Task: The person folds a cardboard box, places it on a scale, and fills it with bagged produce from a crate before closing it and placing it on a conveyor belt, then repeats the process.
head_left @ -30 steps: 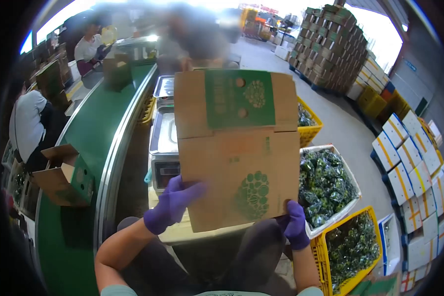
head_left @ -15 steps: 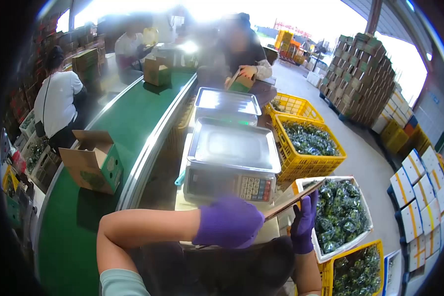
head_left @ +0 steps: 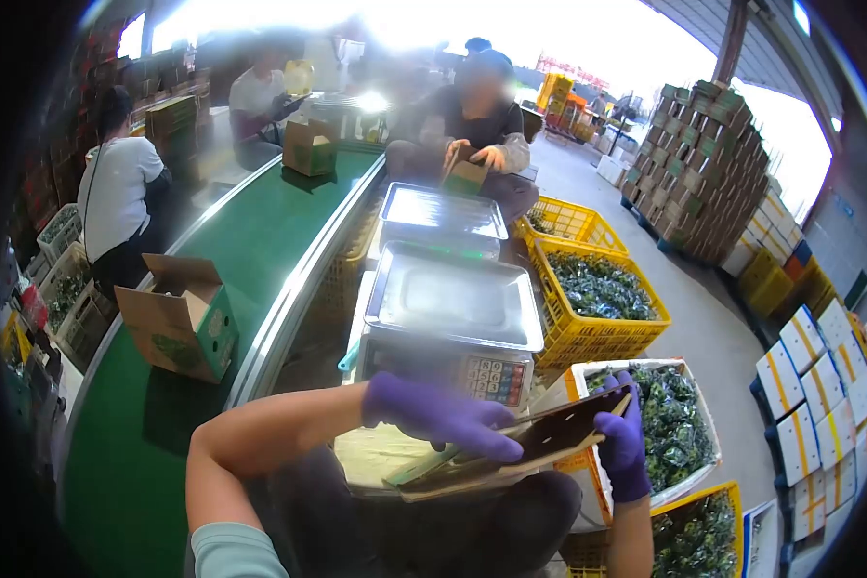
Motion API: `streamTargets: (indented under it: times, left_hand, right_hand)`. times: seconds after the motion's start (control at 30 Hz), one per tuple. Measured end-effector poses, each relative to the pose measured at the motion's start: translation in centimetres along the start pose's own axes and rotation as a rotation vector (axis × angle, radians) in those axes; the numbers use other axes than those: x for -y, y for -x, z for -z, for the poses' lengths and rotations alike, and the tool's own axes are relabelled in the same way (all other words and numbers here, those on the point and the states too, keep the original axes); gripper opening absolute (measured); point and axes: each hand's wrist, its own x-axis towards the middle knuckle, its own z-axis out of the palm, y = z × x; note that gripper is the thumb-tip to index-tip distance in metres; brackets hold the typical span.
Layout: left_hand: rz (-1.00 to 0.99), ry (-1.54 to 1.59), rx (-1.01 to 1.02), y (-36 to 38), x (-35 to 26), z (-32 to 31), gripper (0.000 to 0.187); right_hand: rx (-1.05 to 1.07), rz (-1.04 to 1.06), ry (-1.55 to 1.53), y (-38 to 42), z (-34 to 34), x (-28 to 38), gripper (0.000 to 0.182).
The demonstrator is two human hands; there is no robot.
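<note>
A folded-flat cardboard box (head_left: 549,430) is tilted above my lap, its brown inside and several small holes showing. My right hand (head_left: 624,438), in a purple glove, grips its right end, thumb in front and fingers behind. My left hand (head_left: 443,414), also gloved in purple, reaches across the box's left part with fingers stretched out; it is slightly blurred, and whether it presses on the card is hard to see. Just beyond stands a weighing scale (head_left: 453,299) with a metal pan and a keypad, partly covered by my left hand.
A second scale (head_left: 443,210) stands behind the first. On the left, a green conveyor belt (head_left: 260,236) carries an open carton (head_left: 183,323). To the right are a white foam box (head_left: 689,453) and yellow crates (head_left: 597,332) of bagged greens. A co-worker (head_left: 472,125) handles a carton ahead.
The flattened box has swung lower and opened out, now showing its inner face. My left hand has gone from closed at its edge to stretched fingers. My right hand has shifted slightly right.
</note>
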Motion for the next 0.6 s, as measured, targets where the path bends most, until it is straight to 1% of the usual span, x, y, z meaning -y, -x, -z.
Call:
streamTargets:
  times: [0.03, 0.07, 0.1, 0.13, 0.17, 0.2, 0.23, 0.27, 0.3, 0.33, 0.37, 0.4, 0.43, 0.47, 0.5, 0.53, 0.6]
  left_hand:
    - [-0.028, -0.14, -0.047, 0.5, -0.4, 0.4, 0.089]
    - [-0.025, -0.144, -0.043, 1.3, -0.8, 0.7, 0.089]
    - [-0.022, -0.288, -0.192, 2.5, -0.8, 1.0, 0.08]
    - [-0.019, -0.433, -0.337, 3.5, -0.5, 1.3, 0.072]
    - [-0.147, -0.466, -0.454, 4.7, 0.8, 1.7, 0.067]
    - [-0.173, -0.433, -0.5, 5.5, 1.0, 1.9, 0.064]
    - [-0.2, -0.4, -0.544, 6.4, 1.1, 2.1, 0.061]
    - [-0.122, -0.311, -0.522, 7.0, -0.6, 1.8, 0.06]
    - [0.026, -0.409, -0.626, 6.5, -1.5, 0.8, 0.057]
    - [0.159, -0.516, -0.728, 5.6, -1.5, -0.7, 0.054]
    - [-0.209, -0.721, -0.979, 3.7, 0.5, -1.7, 0.048]
    - [-0.216, -0.75, -0.986, 2.8, -0.4, -1.8, 0.051]
    - [-0.28, -1.0, -1.081, 1.6, -0.6, -1.4, 0.053]
    - [-0.352, -1.243, -1.189, 0.5, -0.9, -1.5, 0.056]
    - [-0.237, -1.3, -1.192, -0.4, -1.6, -2.5, 0.052]
    - [-0.245, -1.391, -1.206, -2.4, -0.9, -2.9, 0.056]
    - [-0.248, -1.672, -1.086, -6.8, 3.3, -2.6, 0.057]
  right_hand:
    - [0.071, -0.051, 0.066, 0.4, -0.4, 1.6, 0.1]
    - [0.142, -0.101, 0.132, 0.9, -0.7, 3.1, 0.1]
    - [0.137, -0.1, 0.259, 1.5, -0.1, 3.7, 0.098]
    - [0.205, -0.148, 0.297, 2.0, 0.0, 4.9, 0.081]
    - [0.23, -0.226, 0.371, 2.4, -0.5, 6.5, 0.067]
    - [0.24, -0.31, 0.438, 2.6, -0.6, 7.6, 0.054]
    - [0.245, -0.286, 0.633, 2.5, 0.4, 7.5, 0.03]
    - [0.334, -0.048, 0.937, 2.2, 0.6, 7.9, 0.026]
    - [0.414, -0.042, 1.15, 2.0, -0.8, 9.4, 0.032]
    - [0.475, 0.013, 1.3, 1.9, -1.6, 9.8, 0.036]
    - [0.477, 0.12, 1.352, 1.9, -2.3, 9.2, 0.035]
    - [0.43, 0.431, 1.368, 1.2, -2.1, 7.2, 0.036]
    - [0.479, 0.543, 1.334, -0.2, -2.2, 6.1, 0.031]
    - [0.65, 0.434, 1.266, -1.1, -3.9, 5.6, 0.03]
    - [0.806, 0.293, 1.385, -1.6, -6.0, 5.1, 0.03]
    - [0.899, 0.226, 1.462, -1.9, -7.5, 3.0, 0.032]
    - [0.96, 0.46, 1.545, -3.2, -8.5, 1.0, 0.037]
